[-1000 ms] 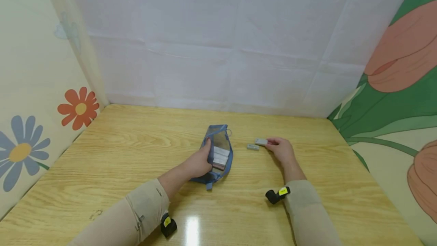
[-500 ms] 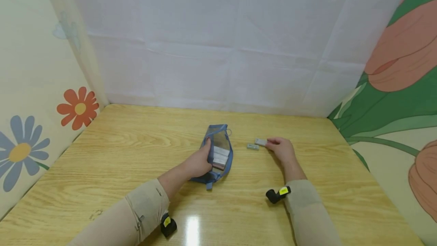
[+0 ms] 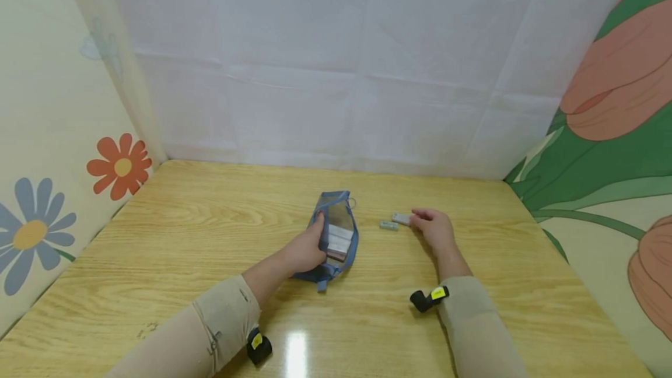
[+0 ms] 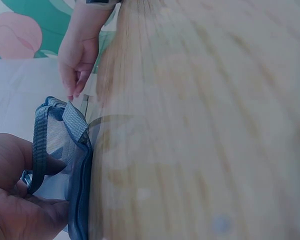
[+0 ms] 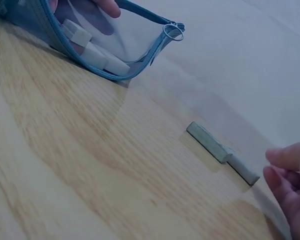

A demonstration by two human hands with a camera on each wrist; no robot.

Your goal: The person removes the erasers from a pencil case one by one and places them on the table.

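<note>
My left hand (image 3: 304,252) grips the side of a blue mesh zip pouch (image 3: 354,244), its thumb over the rim of the wide mouth. White block-like pieces (image 3: 340,239) and a brownish one show inside the pouch. In the left wrist view, fingers are hooked round the blue edging (image 4: 39,145). To the right, a small flat grey bar (image 3: 400,218) lies on the table beside a greenish block (image 3: 389,226). My right hand (image 3: 434,229) is at the grey bar's right end; the right wrist view shows its loosely bent fingers (image 5: 279,156) apart from both pieces.
The wooden table (image 3: 220,203) ends at a white sheet (image 3: 294,74) hanging behind it. Flower-painted panels (image 3: 47,133) stand on both sides. A metal ring (image 5: 173,32) hangs at the pouch's zip end.
My right fingertips, earlier on the grey bar's end, have loosened and spread slightly away from it. The bar, greenish block, pouch and left hand stay in place.
</note>
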